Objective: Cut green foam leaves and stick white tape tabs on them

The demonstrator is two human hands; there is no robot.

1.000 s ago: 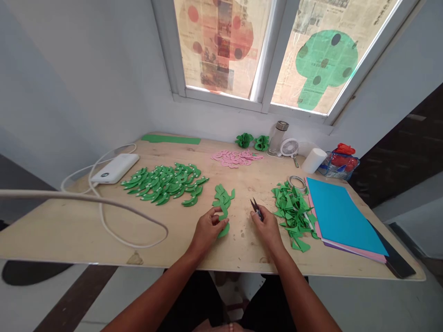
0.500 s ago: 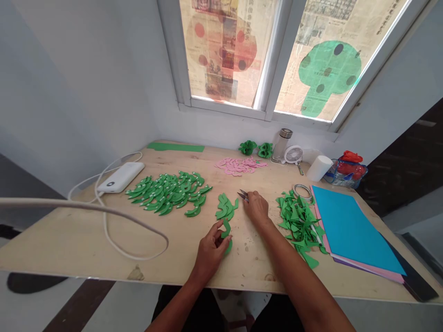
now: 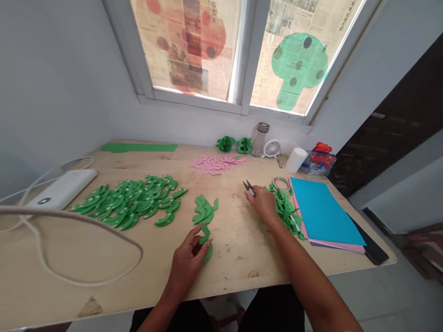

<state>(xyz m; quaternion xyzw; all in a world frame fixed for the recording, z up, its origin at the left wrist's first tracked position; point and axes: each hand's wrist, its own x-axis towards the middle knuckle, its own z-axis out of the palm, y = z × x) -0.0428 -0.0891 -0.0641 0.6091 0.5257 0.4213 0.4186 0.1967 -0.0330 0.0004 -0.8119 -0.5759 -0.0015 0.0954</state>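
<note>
Between thumb and fingers, my left hand (image 3: 189, 258) pinches a curved green paper piece (image 3: 205, 233) near the table's front edge. My right hand (image 3: 263, 202) is closed around small scissors (image 3: 249, 188), whose blades point up and left, spread a little apart. That hand is beside a heap of green paper scraps (image 3: 285, 210). Just beyond my left hand lies a small pile of curved green pieces (image 3: 205, 210). A larger pile of green pieces with white spots (image 3: 131, 200) spreads to the left.
Pink paper cutouts (image 3: 216, 163), green paper flowers (image 3: 225, 144), a bottle (image 3: 260, 139) and a small fan (image 3: 272, 148) are at the back. A tape roll (image 3: 281, 184) and blue sheets (image 3: 325, 212) lie right; a power bank (image 3: 64, 189) and its cable (image 3: 114, 225) are left.
The view has turned right. My right hand with the scissors has moved right, to the edge of the scrap heap. My left hand still holds the green piece.
</note>
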